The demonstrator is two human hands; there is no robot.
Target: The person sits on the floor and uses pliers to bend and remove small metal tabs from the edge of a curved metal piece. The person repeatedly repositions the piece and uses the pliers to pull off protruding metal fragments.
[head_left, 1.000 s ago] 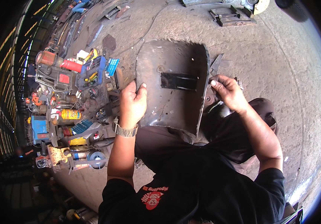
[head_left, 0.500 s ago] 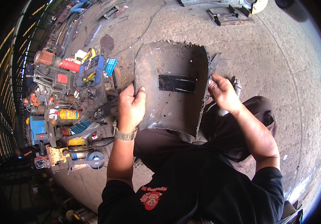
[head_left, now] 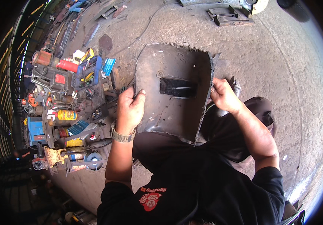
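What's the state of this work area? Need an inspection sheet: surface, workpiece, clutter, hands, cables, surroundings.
Surface: rough grey floor, marked, with small scraps.
Workpiece: curved dark shell with a rectangular window; upper edge ragged.
Clutter: tools crowded at left, including an open blue toolbox, red cylinder and yellow can; dark metal frame at upper right.
Hands: left hand grips the shell's left edge, thumb on its face; right hand grips the right edge.
Cables: one thin cable across the floor, ends unclear.
Surroundings: dark barred wall at left; blue clothing at upper left.
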